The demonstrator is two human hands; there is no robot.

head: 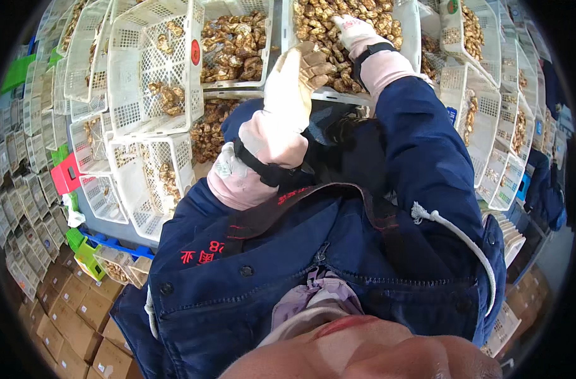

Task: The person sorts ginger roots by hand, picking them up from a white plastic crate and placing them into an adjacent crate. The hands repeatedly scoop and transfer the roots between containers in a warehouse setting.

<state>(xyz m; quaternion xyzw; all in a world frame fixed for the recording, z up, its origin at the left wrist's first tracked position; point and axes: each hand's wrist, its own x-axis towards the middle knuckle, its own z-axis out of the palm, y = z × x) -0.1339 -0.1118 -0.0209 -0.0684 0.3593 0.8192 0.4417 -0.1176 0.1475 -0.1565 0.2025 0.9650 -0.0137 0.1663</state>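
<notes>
A white plastic crate (412,35) heaped with knobbly brown mushrooms (370,16) stands in front of me. My right hand (356,34), in a white glove, reaches onto the heap with its fingertips among the pieces. Whether it grips one is not visible. Over the near left corner of the crate is my left hand (299,78), gloved in white with a tan palm. Its fingers extend to the right, slightly bent, and nothing shows in the palm. To its left is a second white crate (268,52) of larger brown mushrooms (236,49).
Tilted white mesh crates (122,94) with a few mushrooms line the left side. More crates (486,106) stand at the right. Below the left crates lie darker mushrooms (209,130). A red bin (66,174) and stacked cardboard boxes (75,327) are farther left.
</notes>
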